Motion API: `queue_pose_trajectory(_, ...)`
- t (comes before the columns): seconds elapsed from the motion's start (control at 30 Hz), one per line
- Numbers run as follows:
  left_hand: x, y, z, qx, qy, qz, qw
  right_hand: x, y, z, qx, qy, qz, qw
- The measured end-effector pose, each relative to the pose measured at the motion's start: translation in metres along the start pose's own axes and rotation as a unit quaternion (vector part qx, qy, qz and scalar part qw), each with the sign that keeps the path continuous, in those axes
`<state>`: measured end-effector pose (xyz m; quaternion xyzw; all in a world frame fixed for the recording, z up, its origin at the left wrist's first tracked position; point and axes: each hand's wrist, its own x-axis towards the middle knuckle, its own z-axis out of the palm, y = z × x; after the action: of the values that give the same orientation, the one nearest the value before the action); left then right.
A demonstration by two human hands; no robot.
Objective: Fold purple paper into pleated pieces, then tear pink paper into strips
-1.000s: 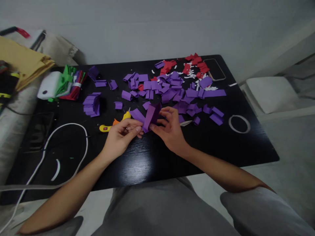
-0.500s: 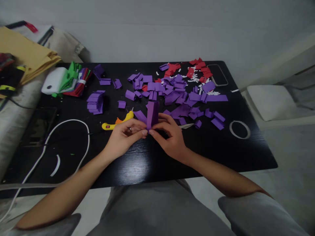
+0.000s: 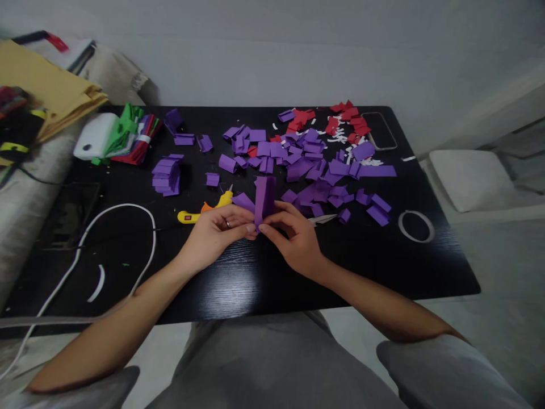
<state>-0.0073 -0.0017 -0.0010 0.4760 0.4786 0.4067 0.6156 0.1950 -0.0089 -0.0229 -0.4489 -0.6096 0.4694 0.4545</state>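
Between my two hands a folded purple paper strip (image 3: 264, 196) stands upright above the table. My left hand (image 3: 219, 230) pinches its lower left side with thumb and fingers. On the other side, my right hand (image 3: 296, 236) pinches the lower right edge, so both thumbs nearly meet. Just beyond my left hand lies a yellow glue gun (image 3: 189, 217), partly covered by the fingers. A pair of scissors (image 3: 322, 218) shows only in part past my right hand. Many folded purple paper pieces (image 3: 304, 165) are scattered behind the hands.
The black table (image 3: 361, 272) carries red paper scraps (image 3: 300, 119), a stack of joined purple pieces (image 3: 167, 175), a roll of tape (image 3: 416, 225) and a clear phone case (image 3: 378, 130). A white cable (image 3: 117, 207) loops at left. Bundled coloured paper (image 3: 131, 136) lies at the back left.
The view has shifted very slightly. Both hands keep their pinch on the purple paper strip, which stays almost in place.
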Motion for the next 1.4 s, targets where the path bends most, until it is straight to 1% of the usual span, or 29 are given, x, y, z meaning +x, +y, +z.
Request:
queue_pose_trajectory(0.1,0.0001,0.0003,0.0001,0.001,-0.002,-0.004,1.000,-0.0008,-0.0003,0.0011,0.007,0.004,0.003,1.000)
queue_pose_trajectory(0.27,0.0019,0.0000,0.0019,-0.040,-0.007,-0.018,0.999,-0.0007,-0.0007,0.0024,-0.004,0.014,-0.012,1.000)
queue_pose_trajectory(0.43,0.0024,0.0008,0.0027,-0.051,-0.001,-0.026,0.998,-0.0014,0.0018,0.0022,-0.006,0.003,-0.015,1.000)
queue_pose_trajectory(0.57,0.0027,0.0017,0.0021,-0.059,-0.002,-0.038,0.998,-0.0014,0.0014,0.0010,-0.018,-0.005,-0.034,0.999)
queue_pose_trajectory(0.7,0.0037,0.0020,0.0011,-0.084,-0.001,-0.054,0.995,0.0003,0.0006,-0.0015,-0.055,-0.006,-0.074,0.996)
queue_pose_trajectory(0.87,0.0042,0.0050,-0.0018,-0.110,-0.006,-0.075,0.991,0.0024,0.0043,-0.0049,-0.131,0.000,-0.178,0.975)
queue_pose_trajectory(0.93,0.0041,0.0063,-0.0027,-0.119,-0.006,-0.081,0.990,0.0029,0.0060,-0.0054,-0.148,0.002,-0.209,0.967)
queue_pose_trajectory(1.17,0.0045,0.0065,-0.0005,-0.147,-0.008,-0.086,0.985,0.0035,0.0068,-0.0034,-0.151,0.036,-0.243,0.958)
queue_pose_trajectory(1.23,0.0036,0.0056,0.0002,-0.138,-0.013,-0.078,0.987,0.0034,0.0057,-0.0030,-0.158,0.041,-0.257,0.952)
queue_pose_trajectory(1.3,0.0016,0.0041,0.0011,-0.111,-0.022,-0.048,0.992,0.0032,0.0041,-0.0028,-0.163,0.046,-0.270,0.948)
queue_pose_trajectory(1.33,0.0002,0.0030,0.0015,-0.090,-0.025,-0.022,0.995,0.0032,0.0031,-0.0028,-0.163,0.049,-0.274,0.947)
queue_pose_trajectory(1.4,-0.0027,0.0007,0.0022,-0.030,-0.023,0.053,0.998,0.0034,0.0009,-0.0030,-0.158,0.053,-0.270,0.948)
